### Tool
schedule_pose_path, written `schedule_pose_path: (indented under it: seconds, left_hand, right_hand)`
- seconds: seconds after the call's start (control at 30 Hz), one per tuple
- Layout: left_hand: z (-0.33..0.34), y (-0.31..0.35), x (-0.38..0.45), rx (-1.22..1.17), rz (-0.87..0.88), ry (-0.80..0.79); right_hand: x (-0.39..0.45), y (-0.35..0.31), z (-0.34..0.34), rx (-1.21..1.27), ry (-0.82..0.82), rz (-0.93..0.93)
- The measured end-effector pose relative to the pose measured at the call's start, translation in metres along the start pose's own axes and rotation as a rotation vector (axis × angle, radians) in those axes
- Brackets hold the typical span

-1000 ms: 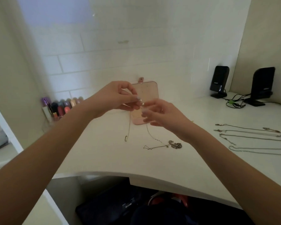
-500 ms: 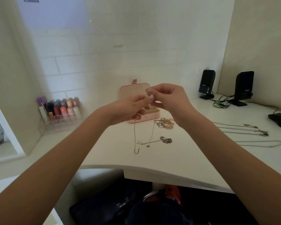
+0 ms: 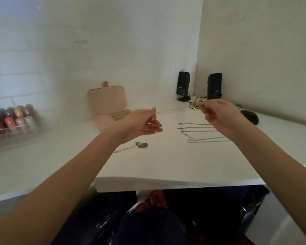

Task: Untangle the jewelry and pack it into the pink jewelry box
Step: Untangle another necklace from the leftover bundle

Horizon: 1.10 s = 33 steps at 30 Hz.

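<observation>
Both arms are extended fwd over the white bench [image 3: 166, 167], hands raised above it and held well apart.

Left hand [image 3: 141, 123]: palm turned inward, thumb and forefinger closed in a pinch grip on one end of a thin gold chain [image 3: 171, 110]; remaining fingers loosely curled below. Right hand [image 3: 217, 114]: wrist bent, fingertips drawn together in a pinch grip on the other end of the same chain, approx. level with the left. The chain is stretched nearly straight between the two grips, clear of the bench surface.

Pink jewelry box [image 3: 109, 103]: stands at the back of the bench near the wall, just behind the left hand. Lid is open and upright, clasp tab at top. Ridged slots are seen in the base tray; contents cannot be made out.

Other jewelry: silver chains [image 3: 201, 132] are laid out in rough parallel rows on the bench under the right hand. A silver pendant necklace [image 3: 141, 145] lies on the bench below the left wrist, partly hidden by the forearm.

Clear organiser [image 3: 11, 131] at far left holds small coloured bottles, blurred. Two black speakers [image 3: 183, 86] stand in the back corner w/ cables; a black mouse [image 3: 250, 116] lies behind the right hand.
</observation>
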<state>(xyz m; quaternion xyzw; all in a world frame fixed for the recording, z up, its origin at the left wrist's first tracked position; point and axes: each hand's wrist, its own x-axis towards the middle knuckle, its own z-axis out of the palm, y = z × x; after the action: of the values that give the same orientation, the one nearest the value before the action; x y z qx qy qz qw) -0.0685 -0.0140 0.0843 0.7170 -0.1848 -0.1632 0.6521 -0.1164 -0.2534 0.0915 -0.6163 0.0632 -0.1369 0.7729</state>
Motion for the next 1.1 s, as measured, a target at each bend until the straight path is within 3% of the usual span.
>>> schedule_pose_path:
  seconds: [0.13, 0.27, 0.37, 0.57, 0.83, 0.97, 1.1]
  left_hand:
    - [0.029, -0.009, 0.013, 0.187, -0.030, -0.038]
    - [0.056, -0.016, 0.019, 0.641, -0.004, -0.204]
    - [0.076, -0.023, 0.025, 0.816, 0.064, -0.289]
    - [0.093, -0.037, 0.041, 1.058, 0.184, -0.255]
    - [0.062, -0.030, 0.041, 0.963, 0.147, -0.256]
    - [0.008, -0.016, 0.034, 0.860, 0.098, -0.147]
    - [-0.045, -0.018, 0.020, 0.849, 0.045, -0.067]
  right_hand:
    - [-0.006, 0.014, -0.064, -0.103, 0.118, 0.033]
    - [-0.026, 0.022, -0.108, -0.508, 0.178, 0.004]
    - [-0.028, 0.027, -0.130, -0.788, 0.245, -0.022]
    - [-0.020, 0.038, -0.148, -0.960, 0.304, -0.117]
    - [-0.014, 0.040, -0.148, -1.092, 0.256, -0.109]
    - [-0.015, 0.030, -0.112, -0.963, 0.332, -0.287]
    - [-0.010, 0.034, -0.022, -0.895, -0.025, -0.329]
